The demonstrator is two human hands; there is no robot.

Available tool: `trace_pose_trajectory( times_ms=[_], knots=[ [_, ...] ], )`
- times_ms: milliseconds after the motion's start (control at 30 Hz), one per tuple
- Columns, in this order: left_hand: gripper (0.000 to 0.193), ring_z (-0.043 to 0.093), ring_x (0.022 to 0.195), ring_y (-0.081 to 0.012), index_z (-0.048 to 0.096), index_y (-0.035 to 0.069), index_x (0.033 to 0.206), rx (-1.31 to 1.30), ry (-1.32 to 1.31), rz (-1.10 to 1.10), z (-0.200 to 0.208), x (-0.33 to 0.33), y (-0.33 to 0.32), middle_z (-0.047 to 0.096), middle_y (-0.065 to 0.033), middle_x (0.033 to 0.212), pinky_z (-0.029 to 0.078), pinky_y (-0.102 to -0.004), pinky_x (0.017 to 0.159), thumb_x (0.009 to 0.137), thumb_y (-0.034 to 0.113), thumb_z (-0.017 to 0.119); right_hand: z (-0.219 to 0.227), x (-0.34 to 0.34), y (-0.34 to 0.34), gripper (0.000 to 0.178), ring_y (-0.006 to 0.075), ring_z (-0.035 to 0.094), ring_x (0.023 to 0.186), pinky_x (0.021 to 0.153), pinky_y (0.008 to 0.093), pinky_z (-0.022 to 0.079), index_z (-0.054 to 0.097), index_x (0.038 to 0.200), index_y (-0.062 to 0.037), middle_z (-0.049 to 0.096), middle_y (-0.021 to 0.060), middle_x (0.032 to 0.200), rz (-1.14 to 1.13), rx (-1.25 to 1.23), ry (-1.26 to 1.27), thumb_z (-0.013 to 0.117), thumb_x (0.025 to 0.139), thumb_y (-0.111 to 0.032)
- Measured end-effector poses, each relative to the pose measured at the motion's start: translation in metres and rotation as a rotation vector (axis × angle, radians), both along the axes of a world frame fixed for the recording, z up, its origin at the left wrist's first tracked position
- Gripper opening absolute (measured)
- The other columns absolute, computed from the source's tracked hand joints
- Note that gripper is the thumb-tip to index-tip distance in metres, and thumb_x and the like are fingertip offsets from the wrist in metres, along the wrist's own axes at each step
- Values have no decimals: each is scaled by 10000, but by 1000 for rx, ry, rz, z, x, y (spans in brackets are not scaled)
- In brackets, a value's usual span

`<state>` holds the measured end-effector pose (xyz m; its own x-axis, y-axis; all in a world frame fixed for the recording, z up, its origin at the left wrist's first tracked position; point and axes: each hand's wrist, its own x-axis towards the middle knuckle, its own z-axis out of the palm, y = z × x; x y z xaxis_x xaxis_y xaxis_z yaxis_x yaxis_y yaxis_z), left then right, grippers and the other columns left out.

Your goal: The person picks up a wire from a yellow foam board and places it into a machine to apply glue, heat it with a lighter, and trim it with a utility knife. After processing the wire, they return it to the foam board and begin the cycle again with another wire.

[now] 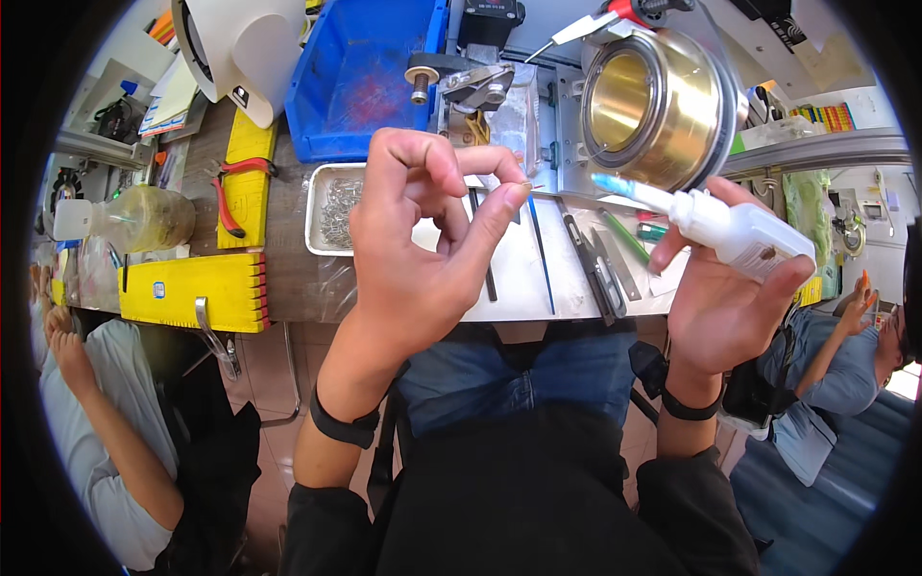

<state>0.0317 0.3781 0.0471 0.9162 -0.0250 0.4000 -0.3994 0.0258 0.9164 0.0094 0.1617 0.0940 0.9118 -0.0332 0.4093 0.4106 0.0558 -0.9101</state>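
The person's left hand (418, 254) is raised over the bench's front edge, thumb and forefinger pressed together on a tiny piece (527, 186) — too small to identify. The right hand (718, 307) has its fingers curled around a white bottle (747, 235), held tilted, its blue tip (615, 185) pointing left toward the pinched fingertips but apart from them. The brass drum (684, 106) stands just beyond that tip. A white tray (331, 252) of small metal parts sits beside the left hand — the blue bin (360, 82) lies behind it.
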Motion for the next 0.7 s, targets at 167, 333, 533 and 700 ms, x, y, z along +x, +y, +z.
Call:
trace_pose_trajectory(
  times_ms=[167, 333, 533, 700],
  knots=[
    [409, 363, 527, 14, 331, 95, 943, -31, -11, -19, -4, 1, -1, 671, -171, 953, 305, -131, 530, 824, -111, 664, -12, 7, 14, 679, 328, 630, 618, 541, 441, 533, 636, 944, 140, 648, 236, 790, -273, -18, -21, 453, 931, -513],
    [415, 350, 518, 13, 329, 95, 948, -56, -22, -37, -8, 2, 1, 668, -181, 956, 298, -131, 531, 820, -124, 657, -20, 9, 11, 644, 325, 630, 588, 531, 431, 543, 634, 885, 133, 640, 230, 770, -426, -126, -53, 474, 896, -491],
    [426, 346, 503, 9, 327, 92, 954, -57, -61, -56, -10, 4, 2, 667, -197, 953, 297, -131, 531, 811, -139, 655, -20, 11, 10, 649, 317, 632, 591, 486, 413, 545, 631, 879, 129, 633, 226, 766, -429, -153, -59, 471, 889, -500],
    [433, 354, 505, 10, 327, 88, 961, -25, -90, -50, -9, 5, 4, 668, -207, 949, 294, -131, 529, 806, -140, 660, -21, 12, 5, 634, 313, 631, 608, 494, 417, 542, 625, 885, 121, 630, 224, 783, -395, -164, -72, 463, 894, -492]
  ],
)
